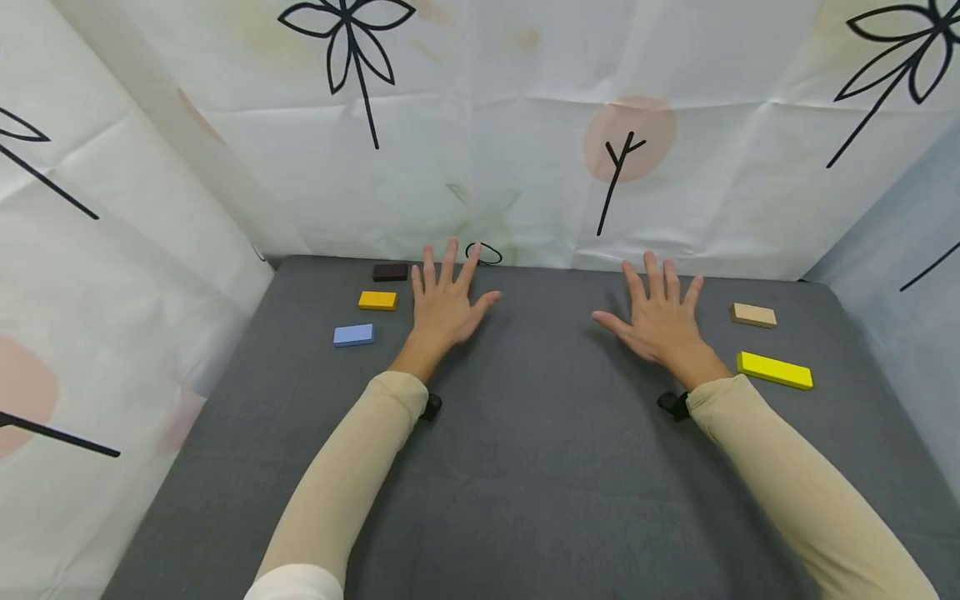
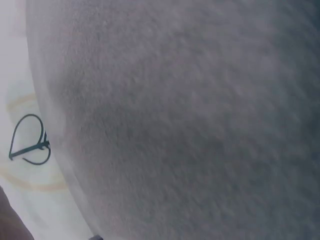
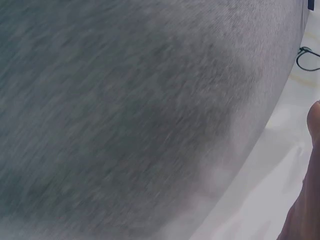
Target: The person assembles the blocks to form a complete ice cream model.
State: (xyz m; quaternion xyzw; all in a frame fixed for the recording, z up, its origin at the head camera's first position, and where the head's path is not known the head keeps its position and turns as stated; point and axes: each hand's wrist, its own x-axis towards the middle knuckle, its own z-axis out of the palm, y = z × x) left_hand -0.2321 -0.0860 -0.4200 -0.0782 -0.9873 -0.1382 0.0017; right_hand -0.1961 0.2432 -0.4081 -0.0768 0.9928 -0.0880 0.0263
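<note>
In the head view my left hand (image 1: 444, 308) is spread over the grey table, fingers straight and pointing at the back wall, with nothing held. Just left of it lie three small blocks: a dark brown block (image 1: 390, 272), an orange block (image 1: 377, 301) and a light blue block (image 1: 353, 335). My right hand (image 1: 662, 319) is likewise spread, holding nothing. To its right lie a beige block (image 1: 753, 315) and a longer yellow block (image 1: 775, 370), the latter close by the wrist. Each wrist view catches only a bit of hand, the right one showing a thumb (image 3: 311, 165).
A grey cloth covers the table (image 1: 525, 483). Behind it hangs a white curtain (image 1: 525, 183) with plant drawings, and similar curtains stand at the left (image 1: 112, 333) and right (image 1: 907, 225).
</note>
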